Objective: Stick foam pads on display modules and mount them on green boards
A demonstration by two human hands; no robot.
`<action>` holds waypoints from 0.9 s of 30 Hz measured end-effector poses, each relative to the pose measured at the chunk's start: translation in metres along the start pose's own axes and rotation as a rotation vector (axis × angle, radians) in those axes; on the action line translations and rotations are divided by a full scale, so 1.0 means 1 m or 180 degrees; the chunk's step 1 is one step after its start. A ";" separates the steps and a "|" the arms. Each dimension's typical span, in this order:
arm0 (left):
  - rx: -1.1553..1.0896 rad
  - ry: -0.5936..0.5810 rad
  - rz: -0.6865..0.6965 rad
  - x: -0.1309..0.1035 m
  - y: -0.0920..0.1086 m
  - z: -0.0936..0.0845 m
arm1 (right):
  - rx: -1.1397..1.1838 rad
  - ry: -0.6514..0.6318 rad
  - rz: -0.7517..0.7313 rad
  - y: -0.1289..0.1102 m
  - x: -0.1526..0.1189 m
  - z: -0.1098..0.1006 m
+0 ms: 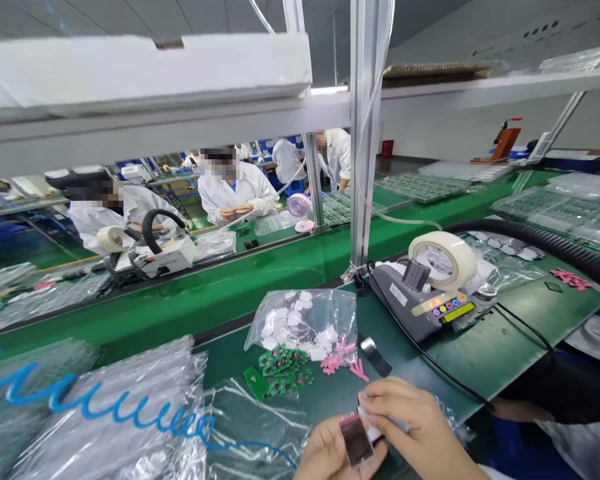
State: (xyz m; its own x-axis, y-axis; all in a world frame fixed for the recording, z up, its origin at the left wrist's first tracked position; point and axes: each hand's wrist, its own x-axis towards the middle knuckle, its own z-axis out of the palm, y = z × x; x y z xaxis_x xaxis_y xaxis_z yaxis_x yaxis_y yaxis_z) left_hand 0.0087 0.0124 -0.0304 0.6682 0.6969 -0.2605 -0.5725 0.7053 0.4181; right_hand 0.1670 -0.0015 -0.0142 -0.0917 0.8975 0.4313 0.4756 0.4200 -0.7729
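Note:
My left hand [325, 452] is closed around a small square display module [356, 440] with a dark screen and a pink strip along its top edge. From the right, my right hand [417, 427] pinches a small white piece [371, 432] against the module's edge. A slim greyish thing shows between its fingers, too hidden to name. Beyond the hands lie green circuit boards [283, 370], pink pieces [341, 355] and a dark strip with a shiny end [375, 355]. A clear plastic bag [300, 323] with white square pieces lies behind them.
A grey tape dispenser [420, 300] with a tape roll stands at right, its cable running forward. Stacked clear plastic trays [115, 407] and a blue coiled cord [130, 410] are at left. A metal post [363, 133] rises behind. Co-workers [237, 183] sit across the green conveyor belt [280, 267].

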 end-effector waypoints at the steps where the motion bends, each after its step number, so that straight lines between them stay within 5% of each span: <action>1: -0.0089 0.0025 0.0059 -0.003 0.000 0.005 | -0.0042 0.0057 -0.0018 -0.002 -0.001 0.000; 12: -0.0224 -0.0015 0.0118 -0.010 0.002 0.017 | -0.0162 -0.0091 0.0621 -0.013 0.002 -0.010; 21: -0.0084 0.0212 0.0307 -0.005 0.002 0.026 | -0.1158 0.0381 -0.0172 -0.006 -0.005 0.007; 27: 0.0018 0.0252 0.0298 0.001 -0.001 0.020 | -0.0545 0.0362 0.0454 -0.007 0.002 0.010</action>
State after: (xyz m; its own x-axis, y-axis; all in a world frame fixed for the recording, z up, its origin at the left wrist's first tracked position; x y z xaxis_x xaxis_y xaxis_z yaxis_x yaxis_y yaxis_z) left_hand 0.0195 0.0102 -0.0131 0.5721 0.7680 -0.2878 -0.6280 0.6359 0.4486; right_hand 0.1545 -0.0012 -0.0120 0.0814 0.9212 0.3804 0.6188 0.2525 -0.7439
